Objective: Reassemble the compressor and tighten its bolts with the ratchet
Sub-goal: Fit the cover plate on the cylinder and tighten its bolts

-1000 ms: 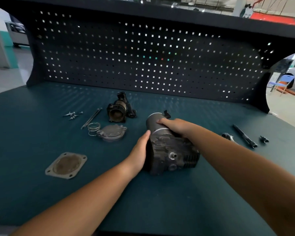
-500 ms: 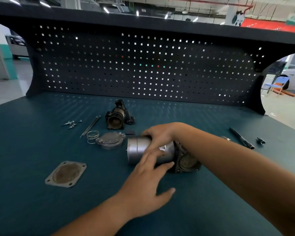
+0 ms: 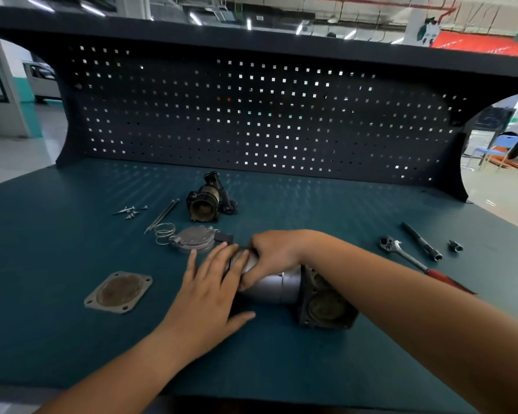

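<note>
The compressor body point(image 3: 284, 286) lies on its side on the green bench, silver cylinder to the left and dark square flange point(image 3: 326, 309) to the right. My right hand point(image 3: 274, 253) is curled over the left end of the cylinder and grips it. My left hand point(image 3: 213, 289) lies flat with straight fingers touching that same end. The ratchet point(image 3: 401, 253), red-handled, lies to the right, partly behind my right forearm. Several bolts point(image 3: 130, 211) and two long rods point(image 3: 162, 216) sit at the back left.
A square gasket plate point(image 3: 118, 291) lies at the front left. A round cover point(image 3: 193, 242) with a wire spring point(image 3: 163, 233) and a black housing point(image 3: 205, 201) sit behind my hands. An extension bar point(image 3: 420, 241) and a socket point(image 3: 455, 245) lie at the right. A pegboard point(image 3: 251, 121) backs the bench.
The compressor body has been turned from standing on its end to lying on its side. My right hand slid to the cylinder's left end and my left hand came flat against it.
</note>
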`<action>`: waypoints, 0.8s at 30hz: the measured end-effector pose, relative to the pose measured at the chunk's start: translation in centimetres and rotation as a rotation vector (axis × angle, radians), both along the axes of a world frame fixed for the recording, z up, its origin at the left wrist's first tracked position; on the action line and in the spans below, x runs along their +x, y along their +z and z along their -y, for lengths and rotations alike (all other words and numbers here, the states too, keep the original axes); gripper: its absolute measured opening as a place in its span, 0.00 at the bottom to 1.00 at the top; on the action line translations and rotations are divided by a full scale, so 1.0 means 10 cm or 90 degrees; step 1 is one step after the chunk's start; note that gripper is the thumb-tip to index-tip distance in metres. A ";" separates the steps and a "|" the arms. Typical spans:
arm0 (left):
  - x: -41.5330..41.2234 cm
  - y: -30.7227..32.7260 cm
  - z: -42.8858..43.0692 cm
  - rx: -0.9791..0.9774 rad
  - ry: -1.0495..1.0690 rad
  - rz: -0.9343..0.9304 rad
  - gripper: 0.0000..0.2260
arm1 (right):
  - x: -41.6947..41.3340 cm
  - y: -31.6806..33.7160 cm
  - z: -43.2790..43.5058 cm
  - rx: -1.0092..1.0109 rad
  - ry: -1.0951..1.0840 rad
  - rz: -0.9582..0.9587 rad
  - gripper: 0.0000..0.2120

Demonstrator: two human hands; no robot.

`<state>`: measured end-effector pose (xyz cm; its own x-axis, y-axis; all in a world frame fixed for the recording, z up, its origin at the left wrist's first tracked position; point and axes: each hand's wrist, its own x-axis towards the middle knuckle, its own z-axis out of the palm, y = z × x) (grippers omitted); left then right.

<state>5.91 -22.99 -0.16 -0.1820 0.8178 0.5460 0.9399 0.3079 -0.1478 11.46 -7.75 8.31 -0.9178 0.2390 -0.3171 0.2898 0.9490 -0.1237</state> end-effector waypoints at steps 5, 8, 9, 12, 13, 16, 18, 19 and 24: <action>-0.05 0.01 0.00 -0.006 -0.011 0.082 0.37 | 0.15 0.00 0.09 0.041 -0.030 -0.049 0.37; -0.12 -0.14 0.19 0.027 -0.051 0.117 0.40 | 0.28 -0.08 0.13 0.151 -0.037 -0.091 0.40; -0.17 -0.17 0.29 0.051 -0.052 0.135 0.41 | 0.32 -0.10 0.14 0.171 -0.034 -0.100 0.39; -0.52 -0.12 0.63 0.105 0.050 0.203 0.41 | 0.37 -0.10 0.17 0.184 -0.024 -0.106 0.38; -0.67 -0.09 0.75 0.086 0.109 0.239 0.40 | 0.37 -0.09 0.18 0.183 -0.025 -0.101 0.38; -1.00 -0.03 1.02 -0.065 0.250 0.346 0.40 | 0.33 -0.07 0.21 0.195 -0.042 -0.080 0.36; -1.07 -0.05 1.11 -0.157 0.253 0.355 0.37 | 0.31 -0.07 0.25 0.209 -0.057 -0.071 0.35; -1.07 -0.07 1.14 -0.175 0.239 0.344 0.36 | 0.31 -0.08 0.28 0.218 -0.064 -0.078 0.37; -0.88 -0.15 1.32 -0.214 0.088 0.251 0.46 | 0.38 -0.33 0.77 0.169 0.077 -0.314 0.39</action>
<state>-2.94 -36.18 -1.70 -0.4388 0.8897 0.1261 0.8980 0.4293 0.0963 15.25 -15.45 4.97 -0.9676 0.1357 0.2128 0.1452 0.9890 0.0298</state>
